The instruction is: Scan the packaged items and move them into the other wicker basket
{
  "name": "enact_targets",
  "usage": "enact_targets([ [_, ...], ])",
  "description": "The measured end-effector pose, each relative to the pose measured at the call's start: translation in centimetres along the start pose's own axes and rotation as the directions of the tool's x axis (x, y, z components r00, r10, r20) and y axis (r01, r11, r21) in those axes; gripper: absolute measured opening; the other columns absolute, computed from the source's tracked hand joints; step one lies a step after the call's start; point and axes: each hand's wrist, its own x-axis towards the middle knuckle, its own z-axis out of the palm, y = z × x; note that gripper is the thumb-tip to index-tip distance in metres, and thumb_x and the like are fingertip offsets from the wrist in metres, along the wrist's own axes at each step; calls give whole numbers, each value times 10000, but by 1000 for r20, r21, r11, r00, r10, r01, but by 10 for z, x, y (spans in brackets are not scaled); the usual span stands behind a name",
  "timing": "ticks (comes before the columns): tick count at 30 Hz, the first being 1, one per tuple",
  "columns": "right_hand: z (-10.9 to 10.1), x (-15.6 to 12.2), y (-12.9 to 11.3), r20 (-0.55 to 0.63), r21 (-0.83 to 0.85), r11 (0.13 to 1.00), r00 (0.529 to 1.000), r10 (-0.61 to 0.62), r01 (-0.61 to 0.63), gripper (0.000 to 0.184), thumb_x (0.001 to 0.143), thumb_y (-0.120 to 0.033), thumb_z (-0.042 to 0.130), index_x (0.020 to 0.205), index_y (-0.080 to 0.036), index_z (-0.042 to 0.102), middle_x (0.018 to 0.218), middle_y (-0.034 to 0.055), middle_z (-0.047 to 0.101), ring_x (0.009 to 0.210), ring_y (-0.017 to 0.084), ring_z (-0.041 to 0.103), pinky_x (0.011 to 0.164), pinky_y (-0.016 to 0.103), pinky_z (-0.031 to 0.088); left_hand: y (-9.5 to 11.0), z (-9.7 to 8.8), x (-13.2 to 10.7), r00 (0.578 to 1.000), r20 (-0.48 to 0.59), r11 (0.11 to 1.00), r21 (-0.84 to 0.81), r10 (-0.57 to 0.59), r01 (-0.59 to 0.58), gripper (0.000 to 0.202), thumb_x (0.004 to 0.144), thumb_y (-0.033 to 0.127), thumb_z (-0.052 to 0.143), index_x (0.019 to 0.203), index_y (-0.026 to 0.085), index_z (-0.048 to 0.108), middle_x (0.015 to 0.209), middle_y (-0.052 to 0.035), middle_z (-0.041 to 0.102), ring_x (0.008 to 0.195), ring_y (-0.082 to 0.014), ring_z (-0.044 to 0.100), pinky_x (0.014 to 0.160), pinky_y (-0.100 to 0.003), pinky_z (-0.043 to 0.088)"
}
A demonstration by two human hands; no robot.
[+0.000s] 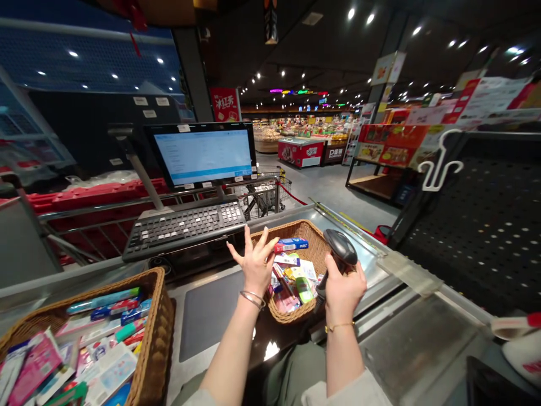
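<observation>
Black handheld barcode scanner (340, 248) is gripped in the right hand (343, 287), fingers wrapped round its handle, above the round wicker basket (291, 317). The left hand (255, 260) hovers, fingers spread, just beside a blue-and-red carton (291, 245). Packets remain in this basket; the near-left wicker basket (156, 316) looks heaped.

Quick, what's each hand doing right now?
Left hand: open, fingers spread, empty, above the wicker basket.
Right hand: closed around the barcode scanner.
</observation>
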Motion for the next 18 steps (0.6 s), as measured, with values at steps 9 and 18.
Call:
enact_targets([
  [9,-6,4,-2,-45,37,997,996,70,-69,406,711,-489,663,853,-111,709,881,132,675,980,289,598,899,417,473,12,9,-2,986,164,994,113,-15,-4,590,921,479,458,1469,280,365,1569,-87,302,1487,-336,114,1085,-756,16],
  [18,0,-10,-19,32,53,998,999,16,-18,428,720,-485,669,885,-91,706,937,151,664,1046,301,574,966,463,435,-14,-16,-12,992,100,973,225,-80,56,678,878,565,490,1460,231,394,1605,-126,181,1483,-386,46,1079,-751,-5],
])
